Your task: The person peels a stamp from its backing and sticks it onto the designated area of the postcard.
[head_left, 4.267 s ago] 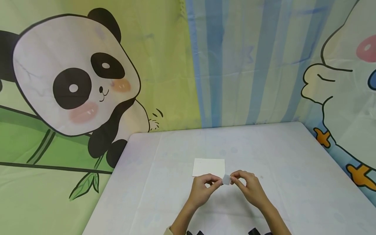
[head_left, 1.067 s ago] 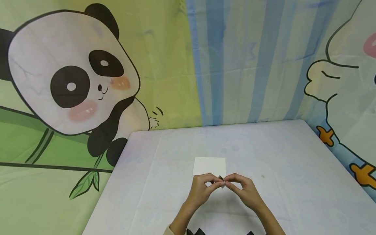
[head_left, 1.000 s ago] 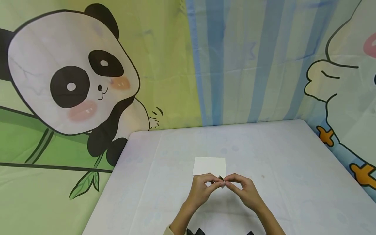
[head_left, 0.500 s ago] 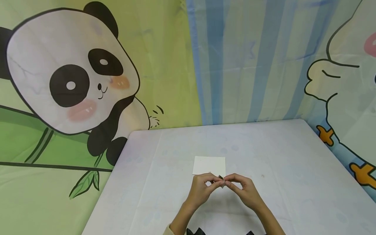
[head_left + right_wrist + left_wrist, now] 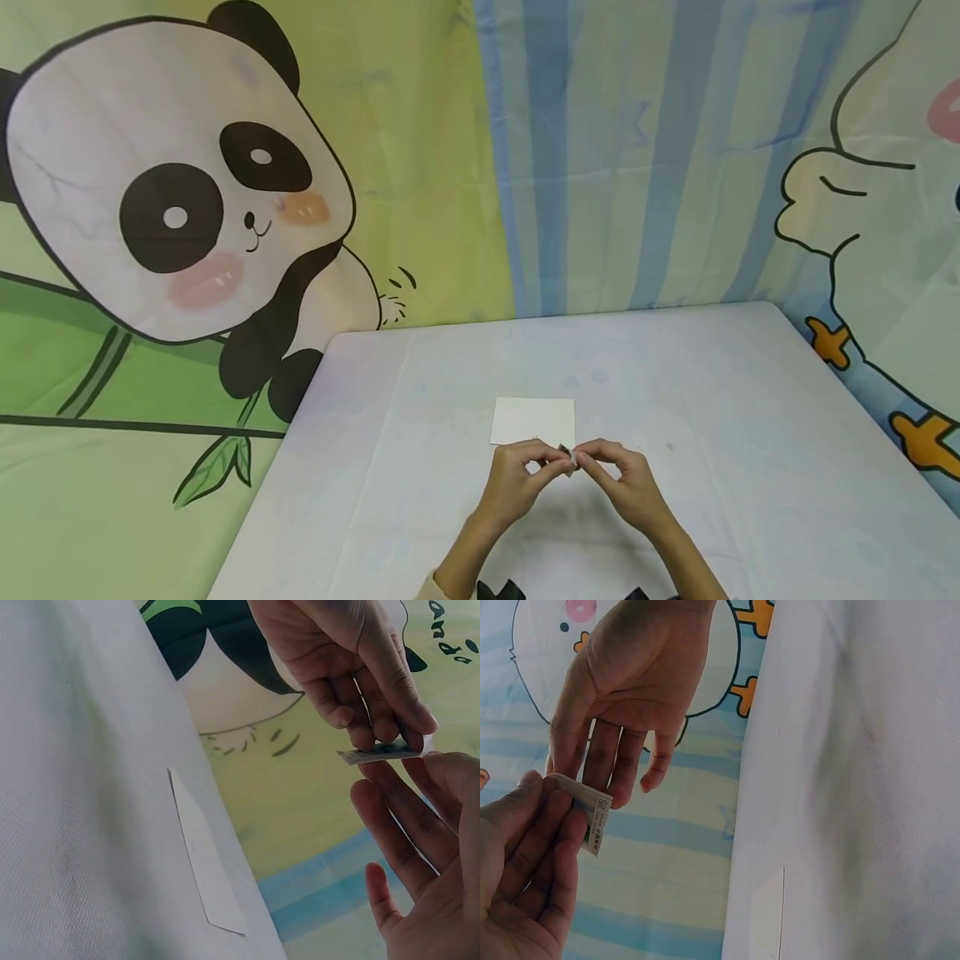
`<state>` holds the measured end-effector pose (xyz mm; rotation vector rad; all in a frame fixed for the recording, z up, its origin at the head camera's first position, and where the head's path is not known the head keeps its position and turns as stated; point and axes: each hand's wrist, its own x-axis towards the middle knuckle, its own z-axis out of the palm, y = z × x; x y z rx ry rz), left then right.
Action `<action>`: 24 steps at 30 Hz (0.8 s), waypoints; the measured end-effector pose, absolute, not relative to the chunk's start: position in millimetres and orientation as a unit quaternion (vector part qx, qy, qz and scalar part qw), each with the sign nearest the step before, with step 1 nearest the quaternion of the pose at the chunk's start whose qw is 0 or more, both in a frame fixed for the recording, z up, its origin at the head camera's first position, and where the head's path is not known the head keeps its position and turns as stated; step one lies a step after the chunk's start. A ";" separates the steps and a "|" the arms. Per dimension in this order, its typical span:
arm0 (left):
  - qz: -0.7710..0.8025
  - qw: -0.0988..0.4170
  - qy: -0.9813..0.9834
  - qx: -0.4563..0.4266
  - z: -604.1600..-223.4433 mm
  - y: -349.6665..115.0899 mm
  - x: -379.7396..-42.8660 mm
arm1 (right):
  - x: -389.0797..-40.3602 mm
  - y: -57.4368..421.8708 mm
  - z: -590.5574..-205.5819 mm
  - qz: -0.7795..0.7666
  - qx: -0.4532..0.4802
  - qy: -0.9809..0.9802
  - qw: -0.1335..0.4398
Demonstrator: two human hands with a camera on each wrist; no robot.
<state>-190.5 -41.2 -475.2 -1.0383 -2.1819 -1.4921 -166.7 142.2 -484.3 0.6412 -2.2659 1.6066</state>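
Just in front of the white card, my left hand (image 5: pixel 517 479) pinches a small postage stamp (image 5: pixel 598 817) between thumb and fingers. The stamp has perforated edges, a printed "80" and a bit of green picture. My right hand (image 5: pixel 630 485) meets it from the other side, thumb and forefinger pinching its edge. In the right wrist view the stamp (image 5: pixel 375 755) is seen nearly edge-on, bent up at the end between the two thumbs. Fingers cover much of its face. Both hands are raised above the table.
A white rectangular card (image 5: pixel 532 419) lies flat on the table (image 5: pixel 420 467) just beyond the hands. Cartoon-printed curtains (image 5: pixel 600 167) hang behind and beside the table. Dark objects (image 5: pixel 501 591) show at the bottom edge near the forearms.
Earlier the stamp's plain greyish side faced up between more widely spaced hands. The hands have since drawn together and the stamp is turned and bent. Over the last second, the right fingers shifted slightly.
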 end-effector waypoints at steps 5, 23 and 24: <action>-0.520 0.137 -0.771 -0.340 -469.8 -40.3 -188.9 | -165.1 139.7 -474.9 0.548 0.201 -0.793 0.175; -0.521 0.150 -0.771 -0.335 -467.1 -39.7 -186.5 | -159.9 146.3 -455.6 0.586 0.081 -0.782 0.199; -0.521 0.151 -0.770 -0.335 -468.7 -40.0 -187.2 | -160.8 148.0 -457.7 0.599 0.072 -0.774 0.193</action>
